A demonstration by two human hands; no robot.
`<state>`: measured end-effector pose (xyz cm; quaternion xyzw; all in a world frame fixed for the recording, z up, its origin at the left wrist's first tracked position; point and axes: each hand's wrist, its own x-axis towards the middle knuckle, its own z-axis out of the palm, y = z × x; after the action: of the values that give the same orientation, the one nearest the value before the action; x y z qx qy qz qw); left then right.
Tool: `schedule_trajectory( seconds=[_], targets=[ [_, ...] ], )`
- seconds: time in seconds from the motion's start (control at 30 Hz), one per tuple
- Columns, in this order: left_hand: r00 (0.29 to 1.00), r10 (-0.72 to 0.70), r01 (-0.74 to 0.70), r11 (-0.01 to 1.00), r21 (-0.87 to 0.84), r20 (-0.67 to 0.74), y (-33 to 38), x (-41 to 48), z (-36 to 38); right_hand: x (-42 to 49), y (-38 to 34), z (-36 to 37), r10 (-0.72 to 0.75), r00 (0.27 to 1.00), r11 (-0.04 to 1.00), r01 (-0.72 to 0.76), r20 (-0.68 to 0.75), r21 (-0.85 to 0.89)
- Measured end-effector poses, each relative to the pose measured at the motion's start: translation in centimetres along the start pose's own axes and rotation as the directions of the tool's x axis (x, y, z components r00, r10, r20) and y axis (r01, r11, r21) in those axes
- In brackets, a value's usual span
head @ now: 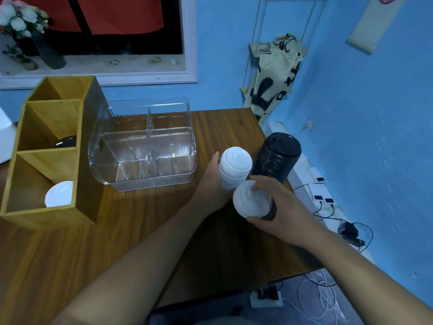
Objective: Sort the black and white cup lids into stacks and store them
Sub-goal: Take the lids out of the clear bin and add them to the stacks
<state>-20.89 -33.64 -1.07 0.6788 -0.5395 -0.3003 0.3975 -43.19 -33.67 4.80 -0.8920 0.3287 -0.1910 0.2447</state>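
Note:
A stack of white lids (pixel 235 167) stands on the wooden table (pixel 117 242) near its right edge, and my left hand (pixel 212 181) holds its left side. My right hand (pixel 278 202) grips a second, mixed stack (pixel 253 199) tilted toward me, with white lids on top and black ones at its base. A tall stack of black lids (pixel 277 156) stands just behind, at the table's right edge. In the wooden organizer (pixel 82 160) on the left, white lids (pixel 59 194) lie in the near compartment and black lids (pixel 66 140) in the middle one.
A clear plastic divided bin (pixel 143 146) sits between the organizer and the stacks. The table's right edge drops to a floor with power strips (pixel 321 193) and cables (pixel 323 292). A windowsill with a vase (pixel 48 51) runs behind.

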Motion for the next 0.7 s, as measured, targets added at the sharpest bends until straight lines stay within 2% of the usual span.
schedule_trajectory(
  seconds=[0.17,0.37,0.53,0.7],
  targets=[
    [0.994,0.107,-0.106,0.994,0.034,-0.023,-1.7,-1.0,-0.4,1.3,-0.5,1.0,-0.010,0.993,0.999,0.013,-0.121,0.031],
    [0.991,0.125,-0.120,0.987,0.104,-0.043,-4.0,-4.4,-2.2,4.1,-1.7,2.0,-0.087,0.975,0.996,0.085,-0.205,-0.020],
    [0.992,0.088,-0.078,0.991,0.105,-0.095,-4.2,-5.8,-2.3,6.8,-2.2,2.9,-0.068,0.998,0.998,0.068,-0.013,-0.006],
    [0.988,0.087,-0.075,0.993,0.093,-0.130,-4.3,-5.7,-2.1,8.3,-3.1,2.8,-0.055,0.996,0.996,0.049,0.073,0.072]
  ],
)
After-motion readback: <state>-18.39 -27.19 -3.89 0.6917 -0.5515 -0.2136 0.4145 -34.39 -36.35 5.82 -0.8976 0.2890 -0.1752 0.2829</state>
